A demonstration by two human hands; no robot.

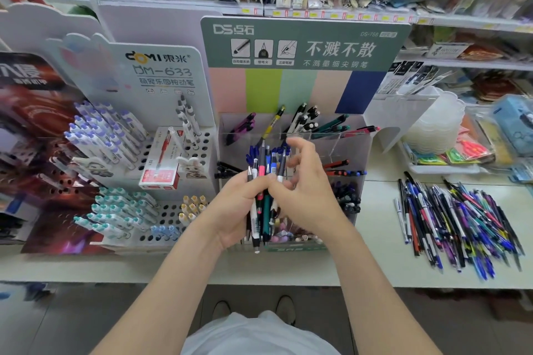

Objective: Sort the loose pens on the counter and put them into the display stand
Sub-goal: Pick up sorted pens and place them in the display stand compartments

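Bunch of mixed coloured plastic pens (264, 199) gripped in left hand (239, 210), long axis near upright, clip ends up and away, tips toward the person. Right hand (305, 190) pinches one dark slim pen (281, 166) from the bunch, other fingers spread. Just behind the hands: clear acrylic compartmented display stand (352, 141), partly filled. Right of the right hand: big heap of loose pens (458, 225) on pale tabletop (375, 253). Most sorting looks left to do.
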